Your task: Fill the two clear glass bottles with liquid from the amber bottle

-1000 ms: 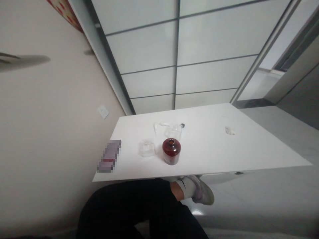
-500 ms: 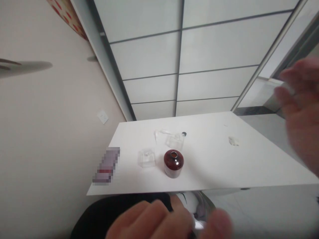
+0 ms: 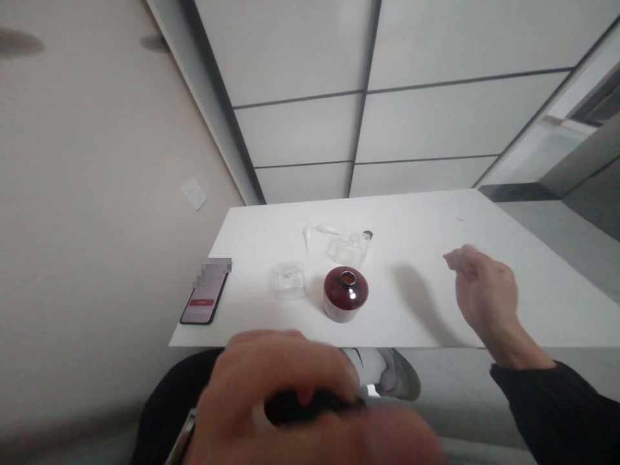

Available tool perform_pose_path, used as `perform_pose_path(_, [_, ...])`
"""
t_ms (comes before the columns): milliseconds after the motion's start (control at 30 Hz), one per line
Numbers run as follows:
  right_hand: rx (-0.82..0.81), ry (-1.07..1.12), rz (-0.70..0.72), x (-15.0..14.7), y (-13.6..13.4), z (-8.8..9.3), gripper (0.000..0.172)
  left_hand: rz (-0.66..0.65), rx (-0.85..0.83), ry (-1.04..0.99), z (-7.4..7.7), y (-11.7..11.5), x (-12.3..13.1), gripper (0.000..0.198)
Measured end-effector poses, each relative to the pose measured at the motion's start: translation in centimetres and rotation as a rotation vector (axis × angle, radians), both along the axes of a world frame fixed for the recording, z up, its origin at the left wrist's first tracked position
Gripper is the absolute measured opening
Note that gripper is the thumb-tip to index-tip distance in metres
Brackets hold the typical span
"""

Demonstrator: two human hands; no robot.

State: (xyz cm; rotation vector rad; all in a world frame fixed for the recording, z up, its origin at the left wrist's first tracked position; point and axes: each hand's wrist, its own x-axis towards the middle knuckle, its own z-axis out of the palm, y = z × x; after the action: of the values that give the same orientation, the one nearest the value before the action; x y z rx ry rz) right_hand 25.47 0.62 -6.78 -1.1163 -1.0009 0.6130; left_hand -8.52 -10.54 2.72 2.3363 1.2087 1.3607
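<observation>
Large and blurred in the foreground is my left hand (image 3: 281, 374), its fingers curled round toward the thumb. Something dark shows in the gap of that hand, and I cannot make out whether it is held. My right hand (image 3: 487, 287) is over the right part of the table, with its fingers drawn together. Whatever those fingers hold, if anything, is hidden. Between the hands stands a round dark red and clear bottle (image 3: 345, 294), upright, with a metal-rimmed opening on top. Left of it is a small clear square piece (image 3: 289, 281); behind it lies a clear bottle (image 3: 347, 248) with a thin white tube.
A phone (image 3: 203, 303) lies at the left end of the white table (image 3: 407, 216). A small dark round piece (image 3: 368, 234) is beside the clear bottle. The wall with a socket (image 3: 194, 194) borders the left, and a panelled white cabinet (image 3: 300, 132) stands behind.
My right hand has come down and left onto the table, where a small pale scrap lay. My left hand has risen higher into view. The view has shifted, and the bottles stay in place.
</observation>
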Motion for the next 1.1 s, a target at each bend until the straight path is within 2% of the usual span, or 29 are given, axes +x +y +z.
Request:
perform_pose_path(33, [-0.012,0.006,0.011,-0.2,-0.1,-0.6,0.066,0.004,0.062,-0.01,-1.0,1.5,-0.8,0.044])
perform_pose_path(67, [-0.026,0.008,0.029,-0.4,-0.2,-1.2,0.068,0.047,0.123,-0.078,-2.4,3.1,-1.6,0.047])
perform_pose_path(100, [-0.048,0.002,0.057,-0.8,-0.5,-1.7,0.069,0.091,0.111,-0.123,-3.9,4.7,-2.5,0.043])
perform_pose_path(167, [-0.078,-0.038,0.109,-1.9,-1.3,-2.4,0.067,0.165,-0.053,-0.088,-7.2,7.7,-4.3,0.042])
perform_pose_path(233, [-0.092,-0.128,0.176,-3.4,-2.2,-3.0,0.055,0.139,-0.264,-0.062,-9.9,9.5,-5.5,0.066])
perform_pose_path(300, [-0.049,-0.286,0.279,-5.3,-3.1,-3.4,0.039,0.075,-0.424,-0.021,-11.6,10.3,-6.0,0.092])
perform_pose_path(333, [-0.043,-0.331,0.324,-6.3,-3.4,-3.6,0.05,0.047,-0.489,-0.008,-12.0,10.5,-6.0,0.098])
perform_pose_path(367, [-0.058,-0.363,0.366,-7.3,-3.7,-3.9,0.069,0.031,-0.542,0.001,-12.2,10.5,-5.8,0.099])
perform_pose_path(400, [-0.081,-0.381,0.399,-8.2,-3.9,-4.1,0.084,0.026,-0.583,0.005,-12.3,10.5,-5.5,0.095])
perform_pose_path(433, [-0.109,-0.387,0.415,-9.1,-4.0,-4.4,0.091,0.031,-0.61,0.008,-12.4,10.6,-5.2,0.088])
perform_pose_path(533, [-0.189,-0.371,0.425,-10.9,-4.0,-5.2,0.086,0.076,-0.613,0.015,-12.7,10.6,-4.2,0.074])
perform_pose_path(733, [-0.223,-0.418,0.345,-11.1,-4.2,-5.9,0.07,0.082,-0.511,0.051,-14.1,9.7,-2.5,0.072])
perform_pose_path(833, [-0.181,-0.481,0.28,-9.8,-5.0,-5.8,0.07,0.062,-0.47,0.072,-14.7,8.8,-1.2,0.077])
perform_pose_path(967, [-0.114,-0.628,0.185,-6.8,-6.0,-5.0,0.071,0.007,-0.499,0.082,-15.0,7.8,0.6,0.089])
perform_pose_path(1100, [-0.061,-0.757,0.196,-3.9,-6.2,-3.5,0.071,-0.032,-0.579,0.068,-15.1,7.3,1.9,0.104])
